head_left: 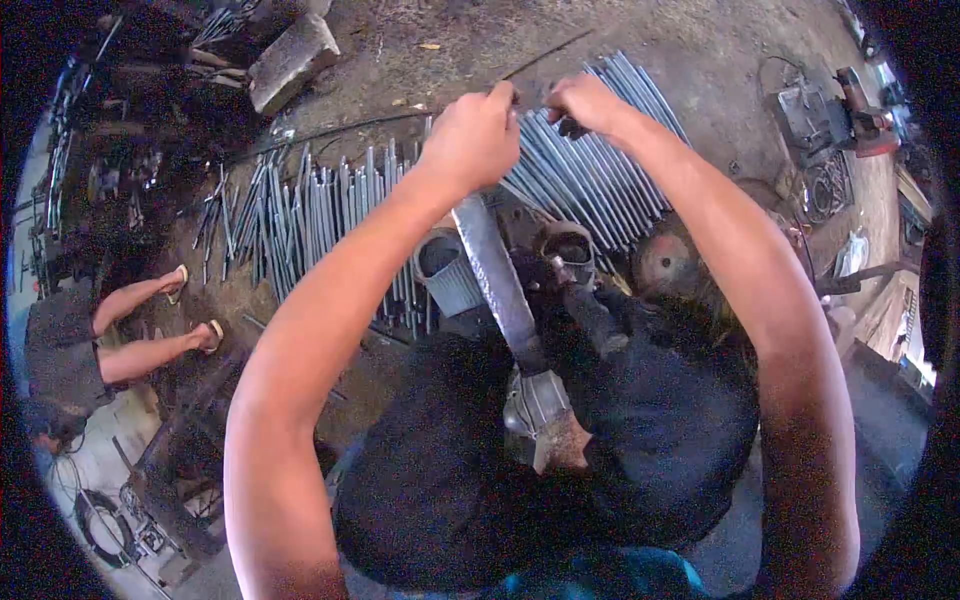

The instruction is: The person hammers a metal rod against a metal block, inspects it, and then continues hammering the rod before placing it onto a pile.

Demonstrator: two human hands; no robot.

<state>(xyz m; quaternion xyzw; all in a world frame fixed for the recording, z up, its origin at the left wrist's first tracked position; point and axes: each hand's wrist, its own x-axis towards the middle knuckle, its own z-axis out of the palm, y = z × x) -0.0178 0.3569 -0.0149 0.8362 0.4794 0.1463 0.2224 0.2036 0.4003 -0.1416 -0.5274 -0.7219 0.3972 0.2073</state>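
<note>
My left hand (472, 138) is closed in a fist, held out in front of me. Its palm side is turned away, so whatever it grips is hidden. To its right, my right hand (586, 106) is also closed, with a small dark patch under its curled fingers; I cannot tell what it holds. Below my left wrist, a long flat metal bar (490, 265) with a shiny, dented face runs back between my knees. Its near end meets a grey metal piece (543, 397) with a rusty brown end. Both hands are above rows of grey metal rods (590, 175).
More rods (335, 205) lie on the dirt floor to the left. A concrete block (293, 63) sits farther back. At right stand a machine with a red part (868, 125) and a round disc (664, 259). Another person's legs (150, 330) in sandals are at left.
</note>
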